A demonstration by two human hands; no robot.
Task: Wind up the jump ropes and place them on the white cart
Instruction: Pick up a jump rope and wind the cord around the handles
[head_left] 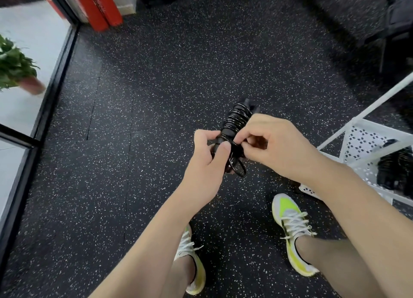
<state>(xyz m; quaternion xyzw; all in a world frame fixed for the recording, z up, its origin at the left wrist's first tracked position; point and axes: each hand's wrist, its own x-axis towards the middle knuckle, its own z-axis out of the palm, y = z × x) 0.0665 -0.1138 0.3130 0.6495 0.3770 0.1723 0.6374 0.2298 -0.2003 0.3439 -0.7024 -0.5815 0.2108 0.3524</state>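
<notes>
A black jump rope (pixel 237 119) is coiled in tight turns round its two black handles, held over the speckled floor. My left hand (pixel 207 163) grips the lower part of the handles, thumb pressed on the cord. My right hand (pixel 274 145) pinches the cord at the bundle's middle; a small loose loop hangs below it. The white cart (pixel 366 141) stands to the right, with perforated shelves. Dark bundles (pixel 395 163) lie on its shelves; I cannot tell what they are.
A black rubber floor (pixel 156 85) with white flecks spreads all around. A potted plant (pixel 15 69) stands behind a glass partition at the left. Red panels (pixel 98 4) lean at the back left. My two feet in white and yellow trainers stand below.
</notes>
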